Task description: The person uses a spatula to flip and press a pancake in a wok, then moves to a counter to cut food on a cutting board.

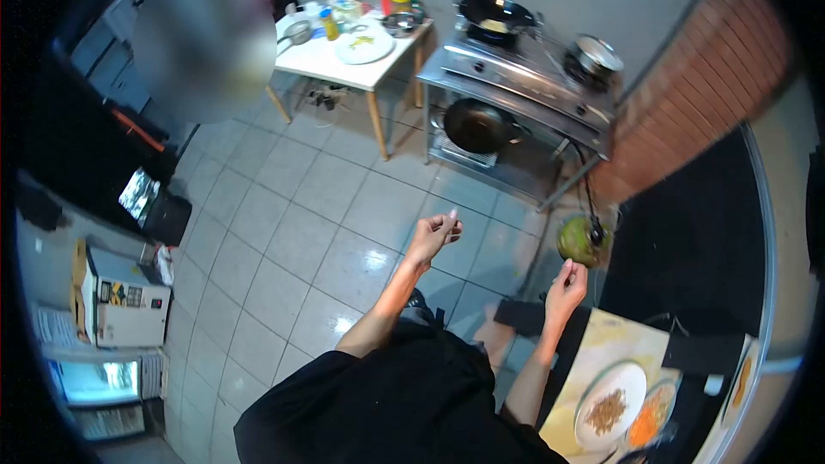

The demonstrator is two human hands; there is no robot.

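Our left hand [434, 236] hangs half-curled and empty over the floor [284, 232]. Our right hand [565, 283], loosely curled, also empty, hovers near the green cylinder [576, 242].

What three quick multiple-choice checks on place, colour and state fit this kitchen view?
1. Where does the empty black pan sit?
A. the lower shelf of the stove
B. the white table
C. the floor

2. What colour is the gas cylinder?
A. red
B. blue
C. green

3. How are the left hand and right hand?
A. gripping a wok
B. raised in the air, touching no cookware
C. flat on a plate

Answers: A, it lies beneath the burners. C, its rounded body shows green. B, both hover above the floor tiles.
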